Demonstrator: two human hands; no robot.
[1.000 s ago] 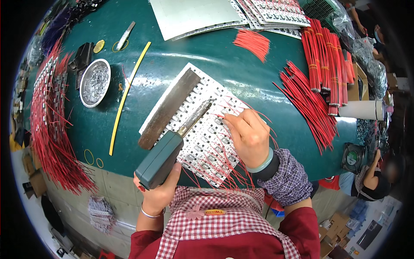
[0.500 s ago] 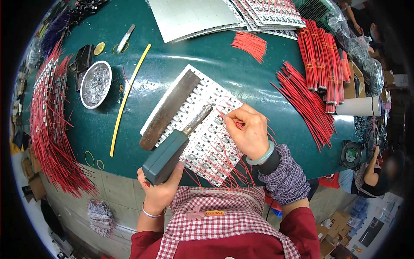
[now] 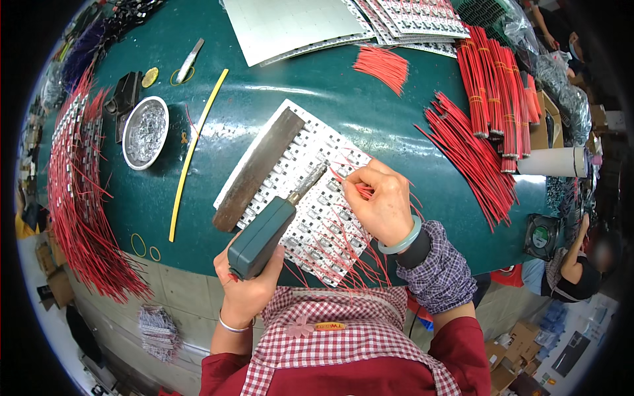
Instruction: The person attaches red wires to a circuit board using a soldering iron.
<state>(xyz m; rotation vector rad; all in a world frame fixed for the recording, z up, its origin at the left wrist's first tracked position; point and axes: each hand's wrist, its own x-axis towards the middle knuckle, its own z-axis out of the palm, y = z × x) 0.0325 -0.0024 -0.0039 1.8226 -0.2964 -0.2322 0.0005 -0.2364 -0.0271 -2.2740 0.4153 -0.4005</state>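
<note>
Steady was best: over the circuit board [image 3: 320, 206] my left hand [image 3: 251, 290] gripped a soldering iron [image 3: 281, 215], my right hand [image 3: 384, 206] pinched red wires [image 3: 364, 191]

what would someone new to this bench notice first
Likely the bulky dark green tool in the left hand, its metal tip over the white circuit board in the centre. Next, the right hand holding thin red wires at the board's right side. Then the big heap of red strands along the picture's left.

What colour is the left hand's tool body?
The tool body is dark green; see head view.
</note>
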